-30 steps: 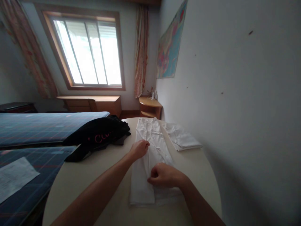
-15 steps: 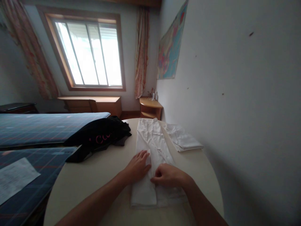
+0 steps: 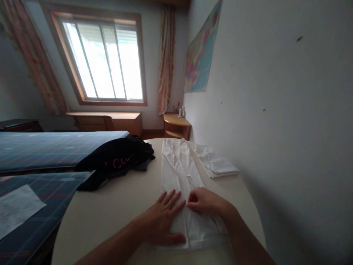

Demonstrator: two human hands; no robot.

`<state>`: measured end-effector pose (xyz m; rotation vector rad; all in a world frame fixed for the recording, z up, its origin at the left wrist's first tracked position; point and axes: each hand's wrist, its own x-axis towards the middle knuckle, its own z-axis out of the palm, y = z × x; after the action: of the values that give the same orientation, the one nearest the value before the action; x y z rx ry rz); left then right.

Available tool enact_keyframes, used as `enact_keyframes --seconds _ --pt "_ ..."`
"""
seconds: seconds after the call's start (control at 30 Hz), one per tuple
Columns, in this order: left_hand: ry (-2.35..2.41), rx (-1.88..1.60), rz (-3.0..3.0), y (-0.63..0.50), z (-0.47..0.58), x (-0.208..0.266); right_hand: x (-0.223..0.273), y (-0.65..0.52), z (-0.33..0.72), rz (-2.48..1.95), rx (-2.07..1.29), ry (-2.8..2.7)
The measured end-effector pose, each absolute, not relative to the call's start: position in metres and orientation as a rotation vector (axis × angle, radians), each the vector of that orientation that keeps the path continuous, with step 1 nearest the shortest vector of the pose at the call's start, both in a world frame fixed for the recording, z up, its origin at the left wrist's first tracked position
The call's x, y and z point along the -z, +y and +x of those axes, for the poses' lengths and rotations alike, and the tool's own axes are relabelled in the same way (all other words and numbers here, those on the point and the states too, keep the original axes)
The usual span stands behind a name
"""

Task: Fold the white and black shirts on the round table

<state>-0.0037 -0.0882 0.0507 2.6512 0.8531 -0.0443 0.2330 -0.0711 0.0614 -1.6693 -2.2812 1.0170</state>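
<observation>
A pair of white trousers (image 3: 182, 165) lies lengthwise on the round pale table (image 3: 91, 221), its gathered waist at the far end and the leg ends towards me. My left hand (image 3: 165, 217) rests flat on the near left part of the cloth, fingers spread. Beside it, my right hand (image 3: 205, 200) is closed, thumb and fingers pinching the trousers near the lengthwise fold in the middle. Wrinkles run across the upper half of the cloth.
Folded white cloth (image 3: 216, 162) lies at the table's right edge, near the wall. A black garment with pink lettering (image 3: 118, 158) is heaped at the left edge, beside blue plaid mattresses (image 3: 55, 147). A paper sheet (image 3: 19, 209) lies on the nearer one.
My left hand has come nearer and flattened out, its fingers now spread on the cloth. The right hand has shifted slightly right and away from me, still pinching.
</observation>
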Motion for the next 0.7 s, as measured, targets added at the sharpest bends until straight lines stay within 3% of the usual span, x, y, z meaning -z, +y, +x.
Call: enact_keyframes --seconds 0.2,0.27,0.4,0.6,0.7 --pt "0.846 -0.101 2.628 -0.104 0.0 -0.059 -0.069 -0.082 0.234 -1.641 -1.685 -2.13" --pt "0.871 -0.156 2.64 -0.101 0.002 -0.061 -0.075 -0.082 0.233 -1.632 -1.73 -2.14" --pt "0.937 -0.212 2.688 -0.085 0.001 -0.057 -0.09 -0.06 0.23 -1.691 -1.295 -2.26" --pt "1.005 0.017 2.609 -0.082 -0.003 -0.044 -0.093 0.005 0.217 -1.793 -0.459 -2.298" --pt "1.004 0.047 2.596 -0.084 -0.003 -0.044 -0.081 0.034 0.205 -1.765 -0.408 -2.285"
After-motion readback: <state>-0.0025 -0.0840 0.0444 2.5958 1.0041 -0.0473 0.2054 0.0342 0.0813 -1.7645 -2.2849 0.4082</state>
